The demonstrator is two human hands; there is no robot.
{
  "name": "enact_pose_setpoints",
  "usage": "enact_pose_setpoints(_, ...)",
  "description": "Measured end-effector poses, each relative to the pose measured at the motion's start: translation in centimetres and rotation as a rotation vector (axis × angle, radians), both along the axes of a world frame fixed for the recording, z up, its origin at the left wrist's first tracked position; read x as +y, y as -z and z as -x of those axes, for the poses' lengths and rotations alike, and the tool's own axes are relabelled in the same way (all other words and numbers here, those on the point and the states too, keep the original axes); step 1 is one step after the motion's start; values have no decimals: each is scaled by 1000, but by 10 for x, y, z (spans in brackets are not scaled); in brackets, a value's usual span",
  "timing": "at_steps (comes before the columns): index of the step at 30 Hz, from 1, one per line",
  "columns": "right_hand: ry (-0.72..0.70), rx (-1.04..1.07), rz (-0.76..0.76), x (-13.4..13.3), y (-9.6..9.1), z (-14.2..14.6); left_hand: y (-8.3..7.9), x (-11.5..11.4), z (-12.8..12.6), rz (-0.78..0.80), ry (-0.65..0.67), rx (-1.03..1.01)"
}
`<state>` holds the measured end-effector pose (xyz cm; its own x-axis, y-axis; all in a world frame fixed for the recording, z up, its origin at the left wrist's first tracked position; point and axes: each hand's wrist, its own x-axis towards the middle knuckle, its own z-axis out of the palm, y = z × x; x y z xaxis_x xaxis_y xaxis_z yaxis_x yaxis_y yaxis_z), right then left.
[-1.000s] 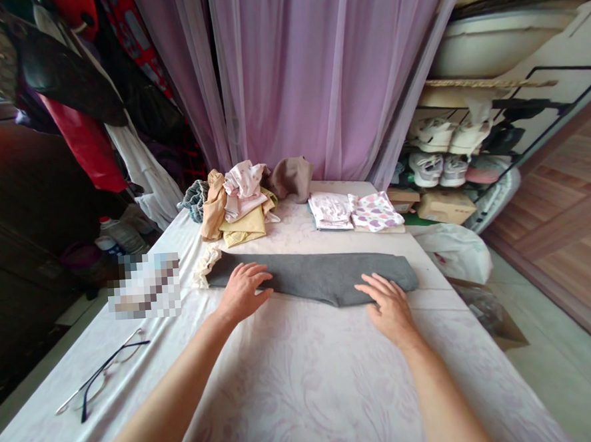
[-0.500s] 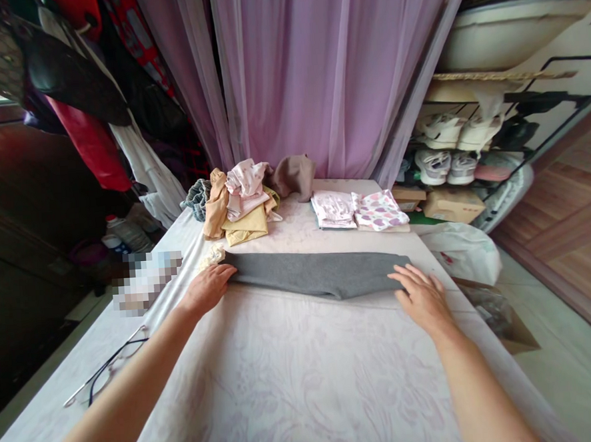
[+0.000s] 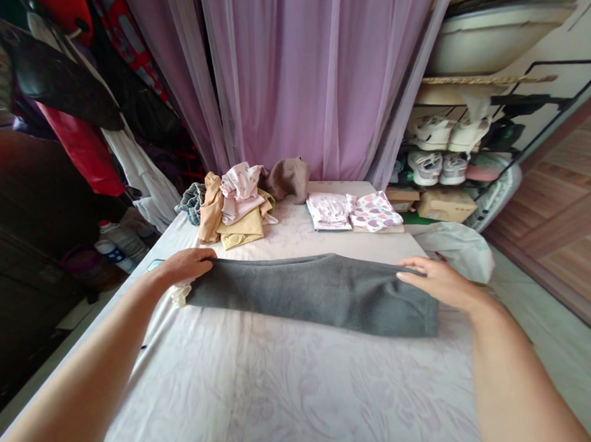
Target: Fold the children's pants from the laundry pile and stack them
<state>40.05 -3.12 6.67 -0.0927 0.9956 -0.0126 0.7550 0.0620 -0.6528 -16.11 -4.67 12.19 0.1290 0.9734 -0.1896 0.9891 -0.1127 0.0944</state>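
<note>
A pair of dark grey trousers (image 3: 300, 291), folded lengthwise, stretches across between my two hands. A cream ruffled piece (image 3: 181, 293) shows at its left end; whether it is sewn on I cannot tell. My left hand (image 3: 191, 264) pinches the upper left corner. At the right, my right hand (image 3: 434, 279) grips the upper edge between thumb and fingers. The lower edge hangs or lies toward me, with the right end reaching lowest. Beneath is a white floral cloth (image 3: 286, 395) covering the table.
Behind the trousers lies a heap of rumpled clothes (image 3: 239, 204), beside a brown garment (image 3: 289, 180). Two folded stacks, one topped by a heart-print cloth (image 3: 375, 211), sit at the back right. A purple curtain (image 3: 287, 81) hangs behind. Shoes (image 3: 439, 165) stand on a rack at right.
Both hands have lifted the upper edge and drawn the trousers slightly nearer me, turning them over so the lower edge drops forward. My left hand moved left; the view shifted a little.
</note>
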Motion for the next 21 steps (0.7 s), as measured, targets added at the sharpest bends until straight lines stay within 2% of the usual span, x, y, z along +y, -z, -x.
enact_pose_setpoints(3,-1,22,97,22,21,13,12,23,-10,76,-6,122)
enact_pose_setpoints(7,137,-8,92,37,40,23,27,31,-27,2,-34,257)
enact_pose_setpoints(11,230,-43,33,30,41,19,32,22,-31,-121,87,279)
enact_pose_setpoints(13,216,-59,5,22,40,16,33,17,-29,-139,143,258)
enact_pose_setpoints(16,145,-104,39,15,37,17,34,13,-26,-150,181,232)
enact_pose_setpoints(19,136,-170,76,16,35,19,38,14,-21,-124,198,225)
enact_pose_setpoints(21,157,-208,37,21,36,19,40,16,-19,-120,194,226)
